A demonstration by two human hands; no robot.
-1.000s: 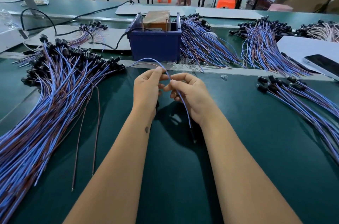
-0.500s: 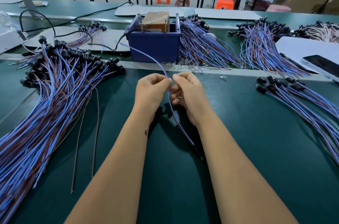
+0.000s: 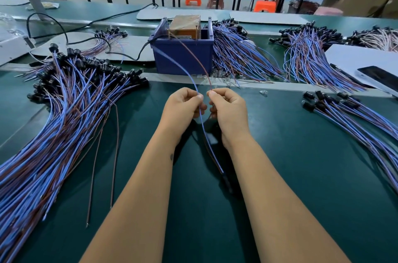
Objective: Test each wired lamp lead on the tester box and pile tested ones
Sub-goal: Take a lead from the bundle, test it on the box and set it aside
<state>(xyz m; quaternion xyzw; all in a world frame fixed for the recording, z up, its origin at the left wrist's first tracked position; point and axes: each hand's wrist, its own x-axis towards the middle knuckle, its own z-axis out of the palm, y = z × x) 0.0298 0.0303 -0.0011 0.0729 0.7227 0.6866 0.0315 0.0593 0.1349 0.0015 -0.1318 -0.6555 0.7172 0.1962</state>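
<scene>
**Two wires held up toward the tester box**

We see both hands close together above the green table (image 3: 280,176). The left hand (image 3: 183,104) pinches the blue wire (image 3: 189,73) between thumb and forefinger, its other fingers curled in. The right hand (image 3: 228,105) pinches the red wire (image 3: 199,62) the same way. From the fingertips the two wires rise and spread toward the tester box (image 3: 185,26), a brown block sitting inside a blue bin (image 3: 183,56) at the far side of the table; we cannot tell whether the wire ends touch its contacts. Below the hands the two wires run down together between the forearms to a dark end near the right forearm, blurred in shadow.

A large pile of leads (image 3: 53,123) with black lamp holders fans out on our left. A smaller pile (image 3: 355,120) lies on our right, well apart from the hands. More bundles (image 3: 237,56) lie just beside and behind the bin. A phone (image 3: 379,78) rests on a white sheet at the far right.
</scene>
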